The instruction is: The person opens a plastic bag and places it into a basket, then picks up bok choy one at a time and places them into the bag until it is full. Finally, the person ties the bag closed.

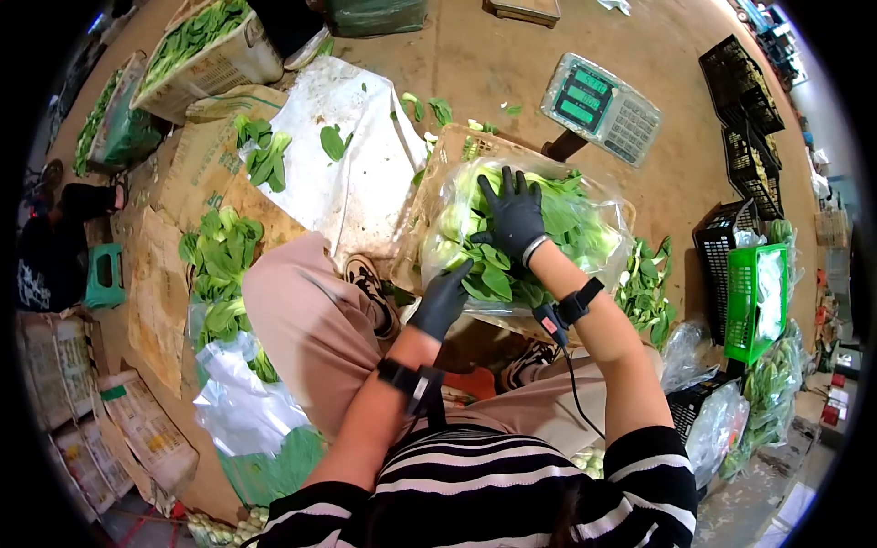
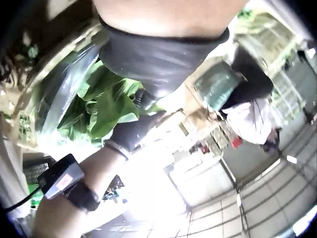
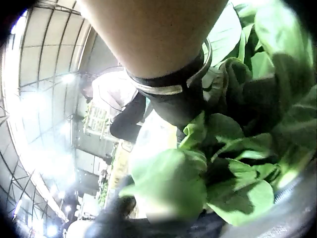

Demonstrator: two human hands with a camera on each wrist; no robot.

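Observation:
A clear plastic bag full of leafy bok choy lies in a tan plastic crate before the person. My right hand, in a black glove, rests on the greens with its fingers spread. At the near left side of the bag is my left hand, also gloved, with one finger pointing up to the leaves. Its other fingers are hidden, and I cannot tell whether they grip the bag. In the right wrist view, broad leaves surround the right hand.
A digital scale stands beyond the crate. Loose bok choy lies at left near a white sheet, and more greens lie right of the crate. Black crates and a green crate line the right side.

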